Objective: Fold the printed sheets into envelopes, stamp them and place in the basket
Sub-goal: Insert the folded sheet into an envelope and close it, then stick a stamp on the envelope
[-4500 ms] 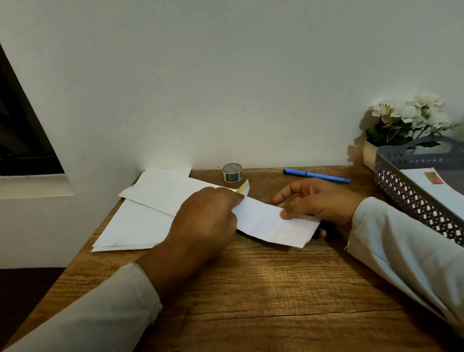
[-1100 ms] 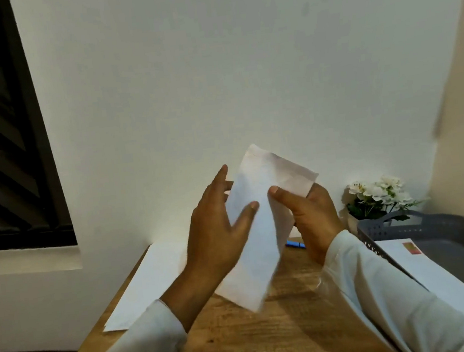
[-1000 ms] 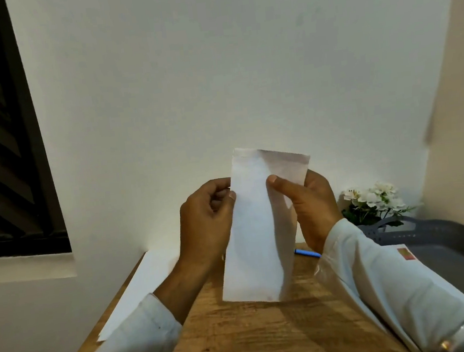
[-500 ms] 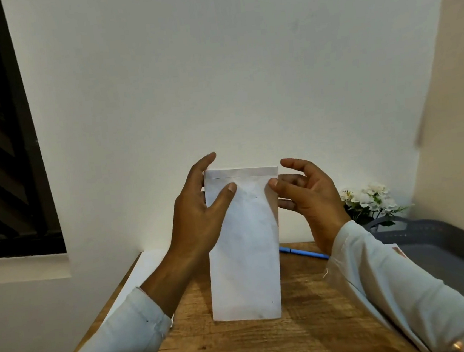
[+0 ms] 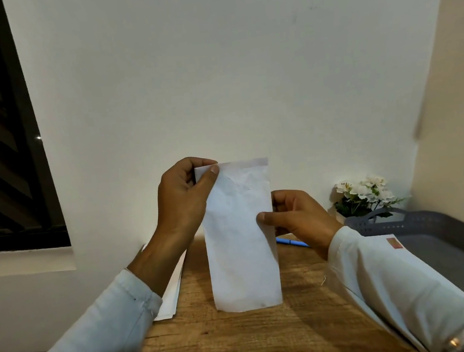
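A brown wooden desk [image 5: 242, 344] fills the lower view, with a grey perforated plastic basket [image 5: 445, 228] at 3 o'clock. A folded white paper envelope [image 5: 241, 246] is held upright at centre. A stack of white paper sheets [image 5: 171, 294] lies at 9 o'clock. The left hand [image 5: 183, 198] has its grip clamped on the envelope's 11 o'clock corner. The right hand [image 5: 298, 214] has its grip pinching the 3 o'clock edge. A slim blue pen [image 5: 290, 242] lies behind.

A white envelope [image 5: 240, 241] stands upright above the wooden desk [image 5: 242, 344], its top corner pinched by the left hand [image 5: 183, 201] and its right edge by the right hand [image 5: 295, 218]. Loose sheets [image 5: 171, 294] lie at left; a blue pen [image 5: 290, 242], white flowers [image 5: 365, 193] and a grey basket [image 5: 436, 228] holding a stamped envelope [image 5: 395, 244] sit at right
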A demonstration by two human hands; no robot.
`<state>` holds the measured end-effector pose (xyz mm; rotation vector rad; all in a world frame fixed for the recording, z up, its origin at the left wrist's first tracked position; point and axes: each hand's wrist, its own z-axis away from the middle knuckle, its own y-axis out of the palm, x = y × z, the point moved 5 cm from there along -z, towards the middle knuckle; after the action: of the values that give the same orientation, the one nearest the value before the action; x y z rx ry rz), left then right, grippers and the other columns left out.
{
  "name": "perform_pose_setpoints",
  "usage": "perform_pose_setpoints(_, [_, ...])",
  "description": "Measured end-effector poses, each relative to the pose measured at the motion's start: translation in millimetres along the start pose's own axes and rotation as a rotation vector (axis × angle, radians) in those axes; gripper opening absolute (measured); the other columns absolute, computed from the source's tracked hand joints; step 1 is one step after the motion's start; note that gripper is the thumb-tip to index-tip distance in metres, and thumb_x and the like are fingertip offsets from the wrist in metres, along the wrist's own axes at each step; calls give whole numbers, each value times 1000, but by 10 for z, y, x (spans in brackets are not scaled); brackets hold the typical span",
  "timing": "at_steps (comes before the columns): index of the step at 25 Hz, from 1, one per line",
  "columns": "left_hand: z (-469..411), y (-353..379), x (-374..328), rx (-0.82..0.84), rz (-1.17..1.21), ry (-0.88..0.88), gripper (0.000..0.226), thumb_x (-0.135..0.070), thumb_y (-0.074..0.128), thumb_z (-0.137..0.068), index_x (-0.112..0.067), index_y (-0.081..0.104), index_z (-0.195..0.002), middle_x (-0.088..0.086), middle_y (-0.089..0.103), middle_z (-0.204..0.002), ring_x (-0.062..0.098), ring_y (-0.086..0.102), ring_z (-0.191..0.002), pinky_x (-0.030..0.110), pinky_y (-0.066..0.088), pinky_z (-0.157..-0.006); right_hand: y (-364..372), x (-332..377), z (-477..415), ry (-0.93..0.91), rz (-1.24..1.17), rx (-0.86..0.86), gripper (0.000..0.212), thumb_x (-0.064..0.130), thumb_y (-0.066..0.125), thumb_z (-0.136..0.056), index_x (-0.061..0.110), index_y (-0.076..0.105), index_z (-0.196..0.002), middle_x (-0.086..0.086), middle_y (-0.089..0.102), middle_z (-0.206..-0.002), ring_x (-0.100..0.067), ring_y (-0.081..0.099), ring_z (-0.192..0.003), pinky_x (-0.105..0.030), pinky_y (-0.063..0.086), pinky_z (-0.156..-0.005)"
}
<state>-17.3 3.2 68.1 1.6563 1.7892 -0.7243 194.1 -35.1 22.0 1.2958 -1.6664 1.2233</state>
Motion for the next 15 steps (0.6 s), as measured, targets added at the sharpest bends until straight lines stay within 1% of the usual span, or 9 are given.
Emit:
perform_pose_setpoints(1, [-11, -24, -9, -3, 10, 0, 13, -24, 70, -92, -18, 73, -103, -1, 74, -99, 18, 71, -91, 34, 59, -76, -31, 26, -13, -14, 3, -19, 10, 5, 70, -91, 10, 73, -98, -7, 78, -88, -26, 75, -83, -39, 61, -79])
perform_pose_setpoints(2, [-24, -47, -11, -8, 20, -5, 12, -23, 70, -92, -20, 72, -103, -1, 75, -97, 18, 71, -88, 34, 58, -72, -73, 60, -39, -29, 5, -40, 9, 5, 70, -91, 9, 73, -98, -11, 77, -88, -27, 74, -82, -40, 61, -78])
perform_pose_setpoints(4, [-15, -72, 31, -5, 15, -42, 10, -23, 68, -92, -23, 68, -102, 1, 74, -91, 21, 71, -82, 35, 58, -64, -148, 94, -73, -40, 24, -77, 12, 6, 70, -90, 9, 73, -101, -17, 76, -96, -33, 74, -87, -43, 59, -79])
perform_pose_setpoints(6, [51, -48, 161, 49, -48, -95, 11, -22, 65, -94, -24, 62, -104, 3, 72, -91, 21, 71, -81, 33, 59, -60, -178, 13, -73, -16, 29, -92, 14, 5, 70, -88, 11, 73, -100, -21, 75, -98, -38, 74, -89, -46, 59, -80])
perform_pose_setpoints(7, [107, -35, 270, 85, -99, -120, 10, -22, 64, -94, -24, 61, -104, 4, 71, -93, 22, 70, -83, 32, 59, -60, -167, -73, -58, 13, 39, -90, 15, 5, 71, -87, 12, 73, -99, -22, 74, -98, -40, 73, -90, -49, 59, -83])
perform_pose_setpoints(9, [251, -10, 512, 141, -193, -153, 6, -21, 63, -94, -25, 64, -99, 2, 69, -93, 22, 68, -86, 35, 60, -64, -155, -284, -25, 76, 114, -82, 18, 8, 73, -83, 14, 74, -99, -21, 75, -98, -40, 73, -92, -52, 60, -88])
perform_pose_setpoints(10, [339, 10, 623, 167, -234, -165, 8, -19, 63, -95, -26, 66, -96, 0, 68, -91, 21, 67, -85, 35, 59, -66, -157, -402, -5, 107, 156, -77, 20, 10, 74, -80, 15, 74, -100, -20, 75, -97, -39, 73, -91, -53, 59, -89])
perform_pose_setpoints(13, [587, 73, 883, 243, -328, -202, 16, -13, 61, -96, -25, 71, -93, -5, 67, -93, 15, 63, -83, 27, 52, -73, -159, -684, 38, 181, 245, -78, 23, 10, 74, -78, 17, 73, -100, -14, 73, -86, -31, 72, -80, -51, 60, -86])
perform_pose_setpoints(15, [743, 113, 1016, 311, -411, -214, 16, -13, 62, -96, -27, 71, -94, -8, 67, -98, 10, 62, -90, 20, 48, -76, -148, -827, 73, 211, 330, -82, 22, 7, 74, -80, 17, 73, -99, -6, 68, -78, -23, 67, -75, -47, 59, -84])
